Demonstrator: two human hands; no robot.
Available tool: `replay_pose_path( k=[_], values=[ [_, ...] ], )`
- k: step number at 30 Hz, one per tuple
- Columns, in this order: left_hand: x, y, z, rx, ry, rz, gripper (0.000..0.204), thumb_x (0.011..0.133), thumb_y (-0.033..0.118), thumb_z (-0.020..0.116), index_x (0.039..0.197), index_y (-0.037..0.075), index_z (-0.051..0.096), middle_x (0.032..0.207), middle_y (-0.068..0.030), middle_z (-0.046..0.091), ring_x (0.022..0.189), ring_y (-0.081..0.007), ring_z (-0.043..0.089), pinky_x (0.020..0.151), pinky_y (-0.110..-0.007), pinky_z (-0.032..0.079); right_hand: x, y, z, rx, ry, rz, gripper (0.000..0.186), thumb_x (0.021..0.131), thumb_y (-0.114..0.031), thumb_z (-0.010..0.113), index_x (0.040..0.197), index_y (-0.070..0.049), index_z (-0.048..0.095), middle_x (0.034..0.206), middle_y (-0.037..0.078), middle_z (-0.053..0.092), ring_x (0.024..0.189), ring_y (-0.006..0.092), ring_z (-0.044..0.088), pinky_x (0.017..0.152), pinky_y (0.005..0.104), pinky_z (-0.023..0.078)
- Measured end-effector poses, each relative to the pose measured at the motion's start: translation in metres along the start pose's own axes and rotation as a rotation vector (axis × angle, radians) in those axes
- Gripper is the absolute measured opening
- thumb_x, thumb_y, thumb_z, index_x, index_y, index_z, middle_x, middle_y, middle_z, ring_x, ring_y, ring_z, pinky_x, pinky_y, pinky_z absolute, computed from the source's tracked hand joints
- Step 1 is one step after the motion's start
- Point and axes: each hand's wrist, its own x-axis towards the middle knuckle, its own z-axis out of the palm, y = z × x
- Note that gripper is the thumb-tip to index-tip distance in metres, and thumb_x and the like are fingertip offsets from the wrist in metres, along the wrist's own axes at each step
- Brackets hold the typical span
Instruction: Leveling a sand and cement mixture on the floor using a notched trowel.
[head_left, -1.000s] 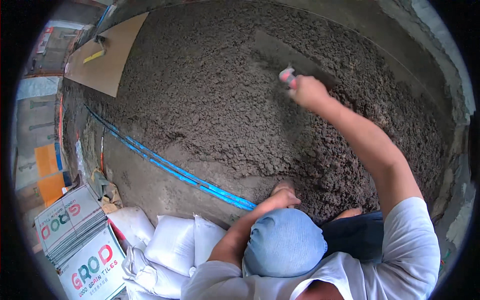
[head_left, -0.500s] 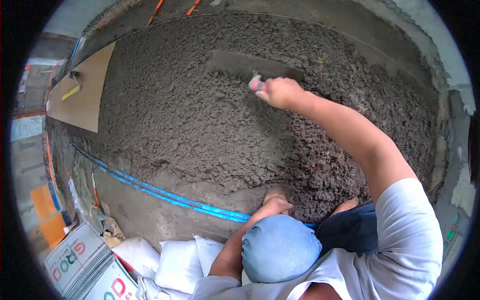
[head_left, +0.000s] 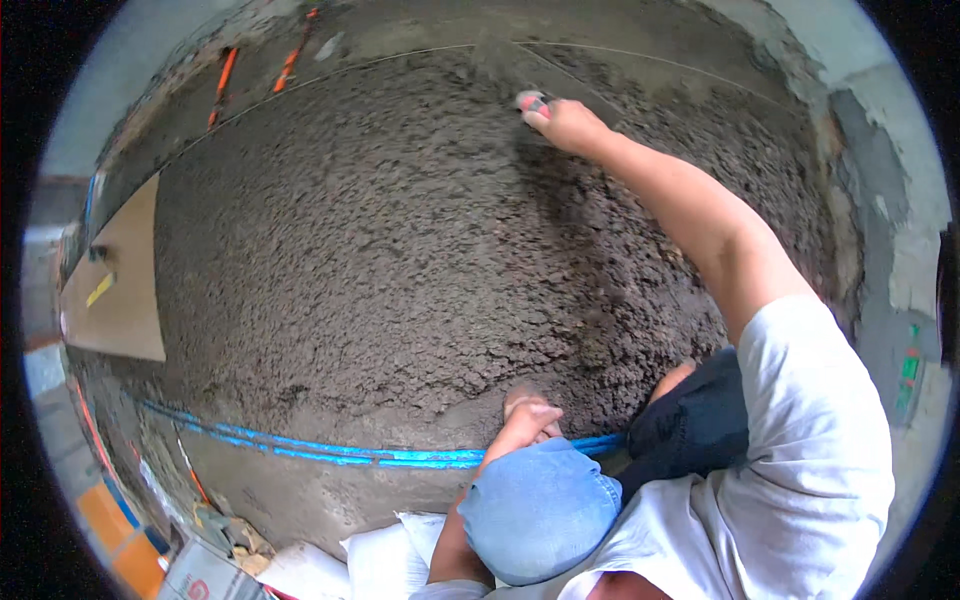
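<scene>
R hand (head_left: 566, 126) grasping trowel (head_left: 538, 105), far side of mortar (head_left: 360, 240), L hand (head_left: 531, 421), nr edge of mortar, can't tell L grip

Grey mortar (head_left: 380, 230) is showing a rough, crumbly, matt grain. At 12 o'clock the trowel blade (head_left: 568, 84) is looking like flat, dull metal, its handle (head_left: 534, 104) like pink-and-white plastic. Toward 7 o'clock, blue pipes (head_left: 430, 462) are gleaming like plastic. At 9 o'clock a tan board (head_left: 125, 290) is presenting a smooth, matt face. Near 4 o'clock the white shirt (head_left: 815, 430) is wrinkling as soft cloth.
</scene>
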Motion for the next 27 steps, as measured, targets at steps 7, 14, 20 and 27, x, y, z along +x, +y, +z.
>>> replay_pose_path(
  k=[7,14,20,27],
  values=[
    [-0.018,-0.009,0.002,0.183,0.190,0.245,0.047,0.096,0.033,0.041,0.096,-0.008,0.064,0.083,-0.0186,0.068,0.076,-0.0244,0.067,0.065,-0.034,0.055,-0.122,0.048,-0.030,0.002,-0.160,-0.043,0.033,0.078,-0.035,0.057,0.087,-0.003,0.058,0.079,0.020,0.063,0.081,0.0374,0.062,0.074,0.0460,0.048],
    [0.031,-0.004,-0.047,0.275,-0.481,0.127,0.053,0.097,0.035,0.038,0.108,-0.013,0.057,0.096,-0.0181,0.066,0.086,-0.0239,0.065,0.076,-0.033,0.052,-0.207,0.091,-0.005,-0.162,-0.217,-0.195,0.019,0.072,-0.020,0.060,0.082,-0.005,0.054,0.072,0.017,0.062,0.072,0.0360,0.062,0.064,0.0469,0.050],
    [-0.002,0.017,0.016,0.303,0.046,-0.003,0.058,0.099,0.035,0.035,0.131,-0.013,0.035,0.122,-0.0177,0.055,0.110,-0.0211,0.055,0.092,-0.031,0.046,-0.303,0.098,0.023,-0.158,-0.505,-0.495,0.019,0.072,-0.022,0.062,0.082,-0.007,0.055,0.071,0.014,0.064,0.064,0.0323,0.064,0.058,0.0463,0.051],
    [-0.005,-0.016,0.004,0.354,0.227,0.442,0.034,0.090,0.029,0.056,0.085,-0.004,0.065,0.073,-0.0119,0.067,0.057,-0.0161,0.063,0.050,-0.026,0.049,-0.182,0.089,0.025,-0.197,-0.122,-0.364,0.015,0.076,-0.018,0.056,0.084,-0.006,0.056,0.068,0.014,0.063,0.064,0.0354,0.063,0.057,0.0476,0.049]
  ],
)
